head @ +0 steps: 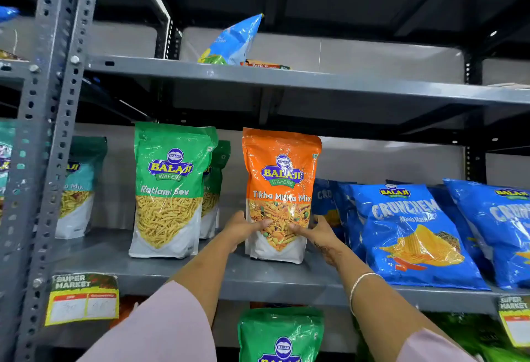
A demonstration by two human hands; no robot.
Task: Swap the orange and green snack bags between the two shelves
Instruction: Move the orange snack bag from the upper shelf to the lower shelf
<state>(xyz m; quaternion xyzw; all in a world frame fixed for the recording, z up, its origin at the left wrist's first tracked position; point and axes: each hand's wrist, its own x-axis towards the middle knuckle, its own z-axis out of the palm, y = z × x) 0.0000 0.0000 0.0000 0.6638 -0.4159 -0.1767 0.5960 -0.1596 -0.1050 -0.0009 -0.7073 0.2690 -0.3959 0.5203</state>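
An orange snack bag (pixel 279 178) labelled Tikha Mitha Mix stands upright on the middle grey shelf (pixel 200 278). My left hand (pixel 243 226) grips its lower left side and my right hand (pixel 314 231) grips its lower right side. To its left on the same shelf stands a green Ratlami Sev bag (pixel 169 186) with a second green bag (pixel 215 186) behind it. Another green bag (pixel 281 333) stands on the shelf below, with only its top showing.
Blue Crunchem chip bags (pixel 410 232) lean on the shelf right of the orange bag. A teal bag (pixel 79 186) sits far left behind the perforated upright post (pixel 51 132). A blue bag (pixel 235 41) lies on the upper shelf. Price tags (pixel 81 300) hang on the shelf edge.
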